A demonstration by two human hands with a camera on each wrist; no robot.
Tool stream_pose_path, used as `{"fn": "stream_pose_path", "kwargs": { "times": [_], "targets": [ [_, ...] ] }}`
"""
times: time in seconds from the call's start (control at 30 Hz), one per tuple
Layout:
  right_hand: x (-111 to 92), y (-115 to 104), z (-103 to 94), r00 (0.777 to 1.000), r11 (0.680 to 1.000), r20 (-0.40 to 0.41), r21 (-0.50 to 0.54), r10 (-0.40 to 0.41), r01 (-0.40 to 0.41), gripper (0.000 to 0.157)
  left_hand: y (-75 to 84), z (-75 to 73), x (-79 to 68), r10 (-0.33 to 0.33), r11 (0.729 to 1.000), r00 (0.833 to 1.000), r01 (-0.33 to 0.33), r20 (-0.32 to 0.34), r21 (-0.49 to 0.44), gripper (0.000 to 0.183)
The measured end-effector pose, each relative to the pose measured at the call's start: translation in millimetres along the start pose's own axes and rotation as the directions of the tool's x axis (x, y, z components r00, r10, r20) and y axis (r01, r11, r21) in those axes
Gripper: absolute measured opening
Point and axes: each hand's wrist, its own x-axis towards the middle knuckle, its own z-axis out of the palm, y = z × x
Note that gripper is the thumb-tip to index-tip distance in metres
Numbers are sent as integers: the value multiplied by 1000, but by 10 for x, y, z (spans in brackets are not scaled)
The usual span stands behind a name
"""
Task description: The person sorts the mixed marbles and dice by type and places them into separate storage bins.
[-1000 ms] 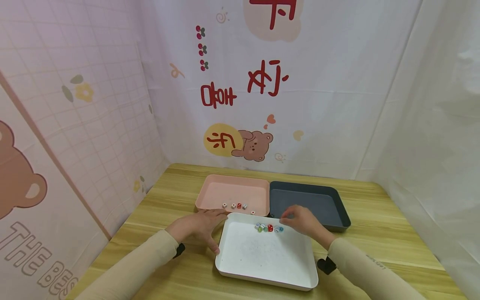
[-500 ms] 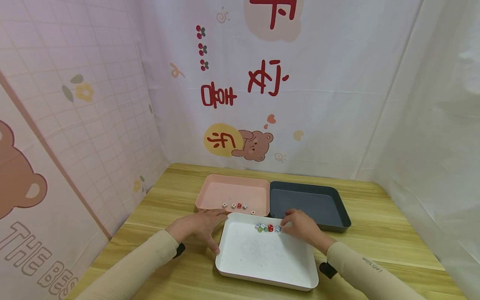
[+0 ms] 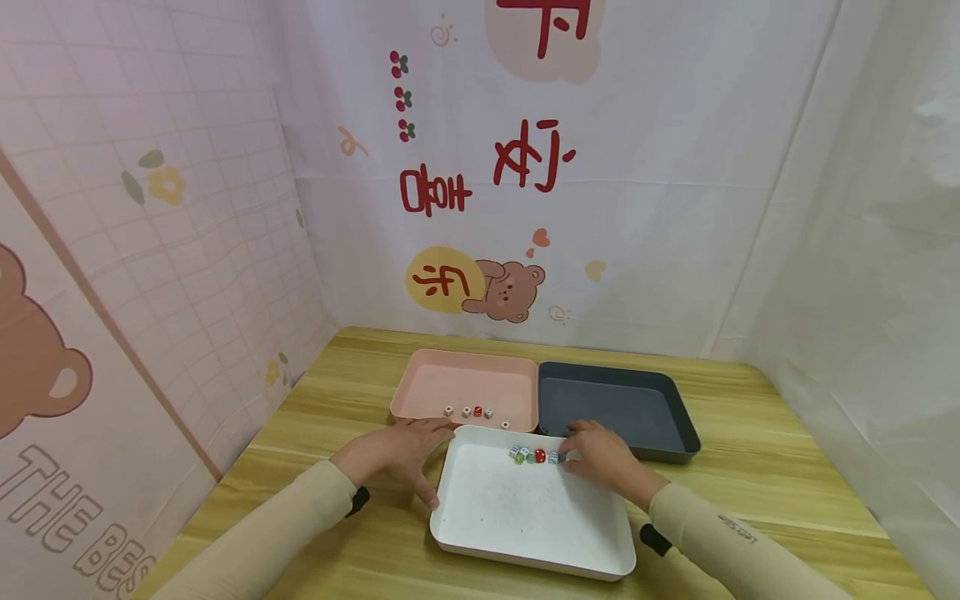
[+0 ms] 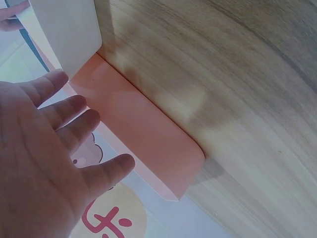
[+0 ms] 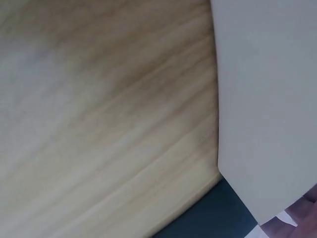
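A white tray [image 3: 525, 508] lies nearest the person, with a short row of dice along its far side. Among them are a red die [image 3: 540, 456], a white die [image 3: 553, 457], a green die [image 3: 530, 457] and a small bluish die [image 3: 562, 457]. The right hand [image 3: 607, 458] reaches over the tray's far right, thumb and fingertips pinching the bluish die, which they partly cover. The left hand [image 3: 397, 458] rests at the tray's left edge, its fingers spread and fairly straight, as the left hand [image 4: 44, 163] in the left wrist view also shows.
Behind the white tray stands a pink tray [image 3: 472, 379] holding several dice, mostly white, one red [image 3: 477, 411]. A dark blue-grey tray [image 3: 607, 404] sits beside it on the right. All stand on a wooden table [image 3: 750, 467] with cloth-covered walls around.
The right hand has come down from above the tray's far edge to the bluish die at the right end of the row. The left hand has stayed in place.
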Motion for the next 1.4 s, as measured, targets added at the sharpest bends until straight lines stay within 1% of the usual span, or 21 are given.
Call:
{"fn": "stream_pose_path", "kwargs": {
  "times": [0.33, 0.5, 0.67, 0.87, 1.1, 1.23, 1.4],
  "targets": [
    [50, -57, -50, 998, 990, 62, -137, -22, 31, 13, -4, -2, -8, 2, 1000, 1000, -2, 1, -2, 112],
    [50, -36, -24, 997, 982, 69, -183, -36, 48, 11, 8, -19, -15, 8, 1000, 1000, -8, 0, -10, 111],
    [35, -7, 2, 996, 976, 70, -211, -47, 61, 9, 8, -12, -12, 16, 1000, 1000, -16, -8, 5, 111],
    [39, -4, -29, 998, 981, 47, -188, -46, 54, 7, -5, 0, 0, 23, 1000, 1000, -23, -11, 7, 111],
    [41, -23, -78, 998, 986, 41, -158, -48, 53, 6, -23, 13, 3, 22, 1000, 1000, -22, -3, -3, 112],
    [47, -49, -134, 998, 990, 29, -131, -49, 53, 7, -31, 18, 4, 18, 1000, 1000, -18, 0, -3, 112],
    [60, -65, -224, 999, 996, 23, -90, -27, 29, 6, -33, 15, -2, 10, 1000, 1000, -10, 2, -4, 112]
  ]
}}
